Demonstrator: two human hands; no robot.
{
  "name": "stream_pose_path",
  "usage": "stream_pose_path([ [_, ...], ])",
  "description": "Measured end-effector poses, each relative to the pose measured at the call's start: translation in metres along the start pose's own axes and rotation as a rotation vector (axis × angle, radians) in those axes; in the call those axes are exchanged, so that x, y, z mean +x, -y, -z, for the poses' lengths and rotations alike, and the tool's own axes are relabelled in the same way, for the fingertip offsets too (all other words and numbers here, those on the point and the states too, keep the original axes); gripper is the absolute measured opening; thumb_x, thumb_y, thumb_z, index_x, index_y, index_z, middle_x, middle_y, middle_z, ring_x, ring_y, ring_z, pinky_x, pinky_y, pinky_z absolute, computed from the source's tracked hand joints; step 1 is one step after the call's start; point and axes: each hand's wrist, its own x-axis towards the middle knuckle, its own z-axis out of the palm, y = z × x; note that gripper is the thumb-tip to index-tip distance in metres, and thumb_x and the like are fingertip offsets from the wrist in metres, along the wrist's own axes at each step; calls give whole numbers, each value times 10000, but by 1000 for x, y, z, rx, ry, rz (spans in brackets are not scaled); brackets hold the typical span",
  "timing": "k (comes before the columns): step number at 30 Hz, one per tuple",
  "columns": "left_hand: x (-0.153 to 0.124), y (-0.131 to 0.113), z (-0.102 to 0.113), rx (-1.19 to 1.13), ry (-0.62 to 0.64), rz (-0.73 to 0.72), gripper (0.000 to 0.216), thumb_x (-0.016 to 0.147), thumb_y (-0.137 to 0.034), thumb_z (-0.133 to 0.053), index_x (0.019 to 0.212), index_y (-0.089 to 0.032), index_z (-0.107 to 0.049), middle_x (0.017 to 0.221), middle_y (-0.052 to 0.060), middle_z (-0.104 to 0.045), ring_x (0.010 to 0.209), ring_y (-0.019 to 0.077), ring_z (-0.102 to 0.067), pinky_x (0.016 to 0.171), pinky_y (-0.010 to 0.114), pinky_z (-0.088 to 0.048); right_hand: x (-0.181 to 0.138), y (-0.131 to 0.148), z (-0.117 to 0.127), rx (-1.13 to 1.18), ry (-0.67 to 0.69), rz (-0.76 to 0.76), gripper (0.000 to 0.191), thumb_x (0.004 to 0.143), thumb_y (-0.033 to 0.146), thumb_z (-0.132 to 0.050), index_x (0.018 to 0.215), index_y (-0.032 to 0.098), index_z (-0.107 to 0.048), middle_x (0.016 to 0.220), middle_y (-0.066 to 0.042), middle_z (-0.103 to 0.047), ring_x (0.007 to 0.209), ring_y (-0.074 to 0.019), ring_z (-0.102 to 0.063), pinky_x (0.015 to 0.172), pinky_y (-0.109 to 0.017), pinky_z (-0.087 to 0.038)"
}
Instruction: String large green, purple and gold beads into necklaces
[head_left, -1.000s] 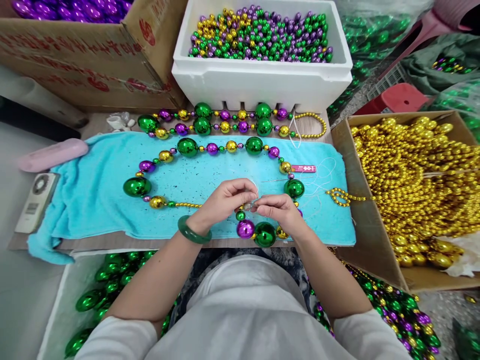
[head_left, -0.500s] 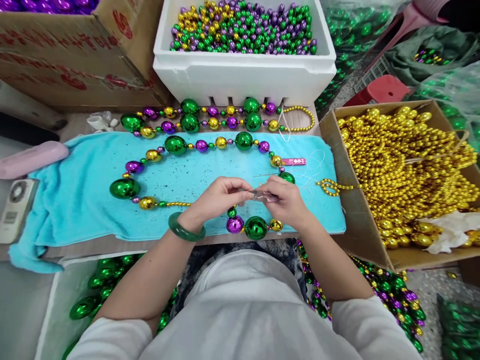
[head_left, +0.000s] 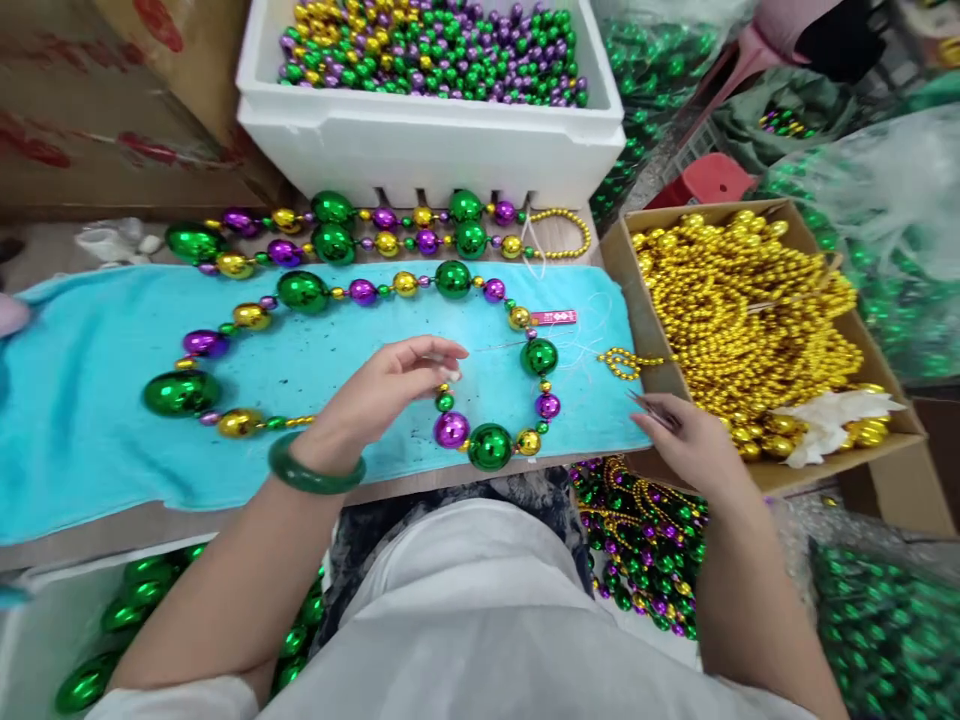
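Note:
On the turquoise towel [head_left: 97, 400] lies a bead necklace [head_left: 303, 292] of green, purple and gold balls, spread in a loop. My left hand [head_left: 386, 390], a green bangle on its wrist, is over the loop's front side. Its thumb and fingers are closed at the necklace's end, by a small green bead; the exact spot they grip is hidden. To the right, my right hand [head_left: 694, 440] is wrapped round small metal thread snips [head_left: 660, 412], points toward the towel. Near the loop's right side are a long needle [head_left: 499, 347] and loose white thread [head_left: 592, 320].
Two finished-looking bead strands [head_left: 330, 242] lie behind the towel, before a white foam box [head_left: 427, 140] of small beads. A cardboard box [head_left: 750, 480] of gold bead strings stands right, one string [head_left: 622, 362] hanging onto the towel. A pink label [head_left: 553, 318] lies nearby.
My hands have parted. The right hand has moved right with the snips, away from the left, which stays at the necklace. The camera view has shifted right.

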Motion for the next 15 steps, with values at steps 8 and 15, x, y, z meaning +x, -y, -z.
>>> stream_pose_path([
  [8, -3, 6, 1, 75, -59, -126, 322, 693, -263, -691, 1014, -235, -675, 1090, 80, -681, 982, 236, -640, 746, 310, -530, 72, 47, -22, -344, -168, 216, 279, 938, 279, -467, 1023, 155, -702, 1035, -157, -640, 1013, -301, -506, 825, -401, -405],
  [15, -10, 7, -8, 540, -250, -400, 259, 792, -214, -552, 992, -283, -701, 930, 34, -648, 869, 203, -619, 712, 297, -505, 145, 91, -32, -309, -7, 408, 328, 951, 241, -423, 1145, 158, -673, 1221, -150, -576, 1097, -298, -452, 874, -407, -380],
])
